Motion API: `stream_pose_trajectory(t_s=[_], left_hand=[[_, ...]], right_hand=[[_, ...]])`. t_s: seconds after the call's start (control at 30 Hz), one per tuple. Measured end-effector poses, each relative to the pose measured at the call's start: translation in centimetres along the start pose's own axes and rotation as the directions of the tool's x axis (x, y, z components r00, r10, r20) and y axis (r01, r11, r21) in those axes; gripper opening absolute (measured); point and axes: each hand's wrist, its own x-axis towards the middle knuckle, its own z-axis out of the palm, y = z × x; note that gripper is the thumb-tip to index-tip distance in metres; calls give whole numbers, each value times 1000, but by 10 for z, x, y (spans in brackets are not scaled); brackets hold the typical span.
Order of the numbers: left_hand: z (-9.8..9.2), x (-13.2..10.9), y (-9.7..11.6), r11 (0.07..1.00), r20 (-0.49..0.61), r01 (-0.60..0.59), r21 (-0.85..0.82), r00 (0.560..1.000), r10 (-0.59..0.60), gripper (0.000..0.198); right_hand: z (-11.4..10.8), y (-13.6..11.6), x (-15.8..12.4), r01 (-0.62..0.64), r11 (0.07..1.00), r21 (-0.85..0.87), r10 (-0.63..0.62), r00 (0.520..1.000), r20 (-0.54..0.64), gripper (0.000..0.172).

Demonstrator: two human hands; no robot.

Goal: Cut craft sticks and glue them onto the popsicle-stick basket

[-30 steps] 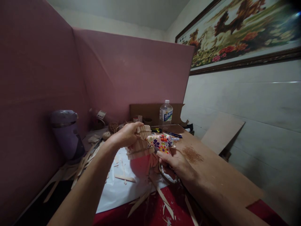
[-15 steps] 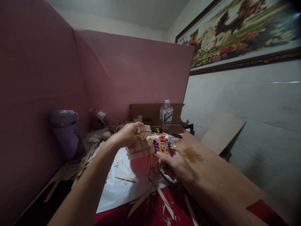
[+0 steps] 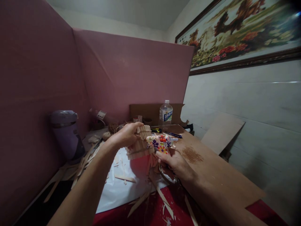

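My left hand (image 3: 128,135) is closed around the upper part of a small model built of wooden craft sticks (image 3: 138,150), held above the white sheet (image 3: 110,193). In my right hand (image 3: 175,163) is a flower-patterned glue gun (image 3: 160,142), my fingers wrapped round its handle. The gun's front end points left and meets the side of the stick model; whether it touches is hard to tell. A clear glue stick pokes out of its back end. Beneath the model shows a pink-red patch (image 3: 141,166), and the gun's cord loops below my right hand.
Loose wooden sticks (image 3: 162,196) and splinters litter the sheet and red cloth. A purple tumbler (image 3: 67,135) stands at left, near twine balls (image 3: 107,135) and a stick pile. Behind are a labelled bottle (image 3: 166,113), a dark blue pen (image 3: 175,135) and brown board (image 3: 211,175) with sawdust.
Almost nothing differs. Both hands, the stick model and the glue gun keep nearly the same position.
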Motion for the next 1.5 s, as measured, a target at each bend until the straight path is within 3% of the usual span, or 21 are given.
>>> stream_pose_trajectory(t_s=[0.73,0.9,1.03,1.1,1.2,1.3,1.4,1.5], left_hand=[[-2,-1,4,1000,10,18,-12,1000,-18,58],[-2,-2,5,999,6,34,-28,999,-34,59],[-2,-3,6,998,14,49,-42,999,-48,59],[-3,-3,7,998,18,52,-36,999,-52,59],[-4,-3,7,998,12,54,-21,998,-54,59],[-5,-3,8,998,20,56,-14,998,-56,60],[-5,-3,9,999,29,52,-8,998,-52,60],[-6,-4,12,998,38,59,-15,998,-59,60]], right_hand=[[-3,4,-1,3,1000,2,-3,1000,3,32],[-12,-9,-8,46,996,-73,-53,994,-95,39],[-41,-12,-14,91,951,-297,-159,964,-214,41],[-64,-10,-19,55,873,-485,-215,935,-283,40],[-100,-6,-29,8,804,-595,-230,926,-298,31],[-128,2,-42,-48,498,-866,-264,943,-204,34],[-143,15,-48,-50,198,-979,-226,970,-95,37],[-148,23,-50,-39,55,-998,-161,986,-47,37]])
